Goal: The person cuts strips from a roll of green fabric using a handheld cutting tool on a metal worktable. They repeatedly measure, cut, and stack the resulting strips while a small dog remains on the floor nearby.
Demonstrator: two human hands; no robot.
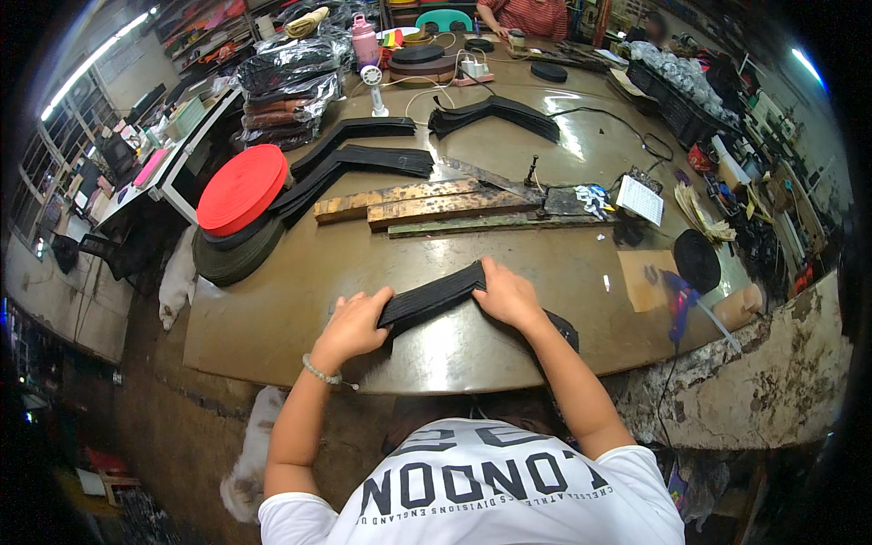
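A bundle of black webbing strips, stacked flat on one another, is held between my two hands just above the near part of the table. My left hand is closed round its left end, and a beaded bracelet circles that wrist. My right hand grips the other end, which sits a little higher in the picture. Part of a black item shows beside my right forearm; the arm hides the rest. Similar folded black bundles lie farther off.
Wooden bars lie across the middle. At left, a red webbing roll rests on a dark green roll. A blue glue gun and black roll are at right. Across the table is another person.
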